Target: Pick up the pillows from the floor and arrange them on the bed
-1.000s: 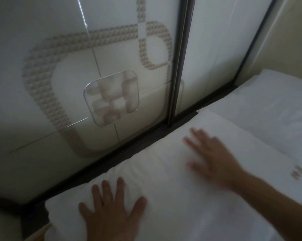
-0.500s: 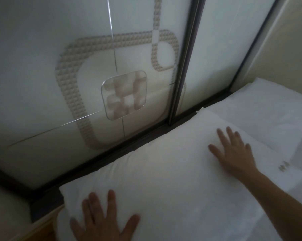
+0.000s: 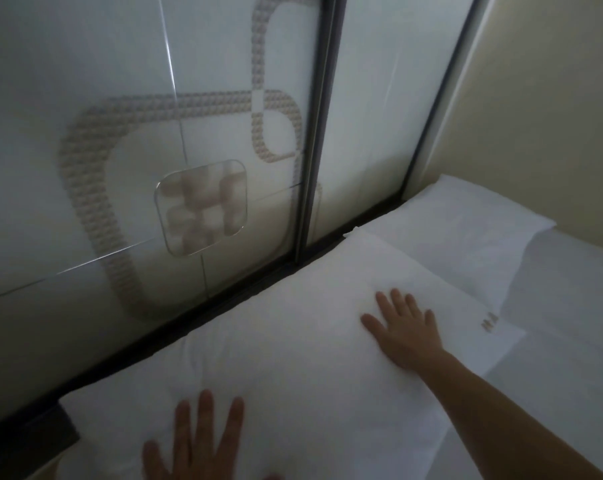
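**Two flat hands on the big white pillow**

I see a long white pillow (image 3: 293, 341) lying flat on the bed (image 3: 570, 323). It sits along the head edge of the bed, right next to the dark strip at the bottom of the closet doors (image 3: 154, 133). Its long side runs along that edge, from the near left up to the far right. One far corner points at the gap between the two doors. A small mark (image 3: 489, 321) is stitched close to its right end.

A second white pillow (image 3: 466, 230) lies past it, in the far right corner of the bed, by the plain wall (image 3: 553, 116). The two pillows touch, and the near one lies a little over the far one.

My left hand (image 3: 196, 445) is spread out flat on the near left end of the long pillow. My right hand (image 3: 404, 330) is flat on the right part, fingers apart and pointing at the doors. Both hands are wide open. They press down and grip nothing.

Half a second ago my right hand was in about the same spot on the pillow. A second ago it was blurry and nearer the middle. The left hand has stayed at the near left end. The pillow has not turned.
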Motion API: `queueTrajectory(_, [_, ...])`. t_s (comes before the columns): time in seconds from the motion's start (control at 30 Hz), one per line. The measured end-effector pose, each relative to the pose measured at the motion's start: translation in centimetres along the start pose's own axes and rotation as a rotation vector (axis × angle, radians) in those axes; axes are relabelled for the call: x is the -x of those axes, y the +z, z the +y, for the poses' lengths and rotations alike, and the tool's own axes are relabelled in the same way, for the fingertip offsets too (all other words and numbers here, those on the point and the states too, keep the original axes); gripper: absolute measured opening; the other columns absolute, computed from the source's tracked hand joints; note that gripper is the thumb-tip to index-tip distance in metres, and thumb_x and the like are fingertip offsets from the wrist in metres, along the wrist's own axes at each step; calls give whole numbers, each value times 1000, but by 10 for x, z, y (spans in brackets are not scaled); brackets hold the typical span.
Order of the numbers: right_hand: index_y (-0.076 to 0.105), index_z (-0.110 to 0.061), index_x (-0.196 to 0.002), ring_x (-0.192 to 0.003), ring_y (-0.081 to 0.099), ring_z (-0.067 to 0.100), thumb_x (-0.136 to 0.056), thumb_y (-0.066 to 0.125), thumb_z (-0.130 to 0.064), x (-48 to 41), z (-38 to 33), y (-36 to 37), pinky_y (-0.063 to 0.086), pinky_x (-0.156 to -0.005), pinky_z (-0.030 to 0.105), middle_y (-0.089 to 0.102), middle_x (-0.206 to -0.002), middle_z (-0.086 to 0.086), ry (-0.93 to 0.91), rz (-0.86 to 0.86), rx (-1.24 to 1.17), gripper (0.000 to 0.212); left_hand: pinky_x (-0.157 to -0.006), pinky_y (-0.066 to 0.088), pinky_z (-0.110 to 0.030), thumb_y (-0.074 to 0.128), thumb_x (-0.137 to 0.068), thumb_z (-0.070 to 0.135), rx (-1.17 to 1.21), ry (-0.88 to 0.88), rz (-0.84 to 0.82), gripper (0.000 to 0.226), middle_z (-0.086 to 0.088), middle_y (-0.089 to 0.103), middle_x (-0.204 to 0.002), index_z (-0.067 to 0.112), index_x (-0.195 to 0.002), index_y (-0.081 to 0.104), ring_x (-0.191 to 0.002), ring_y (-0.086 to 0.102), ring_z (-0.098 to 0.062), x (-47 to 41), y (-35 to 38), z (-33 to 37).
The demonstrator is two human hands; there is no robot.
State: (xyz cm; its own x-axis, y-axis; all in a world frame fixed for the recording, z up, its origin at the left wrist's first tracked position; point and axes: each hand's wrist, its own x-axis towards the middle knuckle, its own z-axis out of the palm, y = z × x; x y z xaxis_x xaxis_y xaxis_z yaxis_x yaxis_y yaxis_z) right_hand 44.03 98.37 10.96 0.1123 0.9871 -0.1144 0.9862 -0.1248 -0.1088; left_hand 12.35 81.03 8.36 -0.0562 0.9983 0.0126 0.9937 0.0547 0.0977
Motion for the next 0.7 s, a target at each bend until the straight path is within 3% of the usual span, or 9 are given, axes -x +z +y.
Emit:
queueTrajectory(0.03, [0,-36,-149,-147,-6,22,-80,4,-76,1,-3,-4,1,-116,51,-6,-161,-3,9,-10,10,80,-84,41,-74,32,-62,92,-8,2,-35,92,-19,63,-129,31,-131,44,-122,50,-47,3,0,2])
queueTrajectory(0.07, [1,-34,-150,-147,-4,23,-82,6,-74,4,-6,-8,3,-116,52,-5,-161,-1,15,-10,14,78,-83,40,-74,28,-59,94,44,-32,-124,97,-18,63,-129,31,-130,45,-118,54,-43,7,2,5])
queueTrajectory(0.2, [1,-32,-150,-147,-2,23,-83,5,-73,31,-24,-11,8,-117,50,-3,-161,1,-133,70,0,78,-93,34,-76,29,-60,91,102,-38,-162,101,-16,47,-146,32,-139,49,-132,45,-43,12,-20,7])
queueTrajectory(0.27, [0,-37,-149,-147,-3,18,-82,2,-75,48,-35,-8,6,-116,46,-5,-160,-5,-280,140,-29,77,-107,7,-74,12,-60,95,37,-17,-155,104,-11,6,-163,41,-150,7,-148,6,-39,10,-22,1])
queueTrajectory(0.3, [0,-39,-148,-146,-4,16,-82,2,-76,56,-40,-4,4,-116,44,-5,-159,-8,-336,141,-29,76,-109,-7,-70,5,-57,96,57,-15,-160,106,-7,-14,-162,41,-146,-15,-148,-13,-35,12,-15,-2])
queueTrajectory(0.37, [-3,-41,-148,-146,-8,14,-82,-1,-75,70,-47,7,1,-116,43,-6,-160,-9,-371,81,15,74,-108,-16,-65,-1,-54,97,59,-21,-204,107,-3,-29,-158,39,-139,-32,-144,-28,-30,15,-14,-5])
queueTrajectory(0.57, [0,-38,-149,-147,-5,16,-86,4,-69,77,-56,11,2,-117,44,-2,-161,-6,-303,66,97,70,-107,-19,-64,0,-52,98,153,-24,-194,109,-2,-30,-158,43,-143,-25,-143,-31,-28,14,-5,-9])
queueTrajectory(0.7, [8,-33,-150,-147,6,19,-86,13,-69,126,-76,-29,11,-117,44,8,-161,-1,-208,75,-43,73,-112,-12,-63,6,-62,94,203,2,-300,103,-2,-17,-162,41,-147,-16,-148,-16,-27,6,-51,-19])
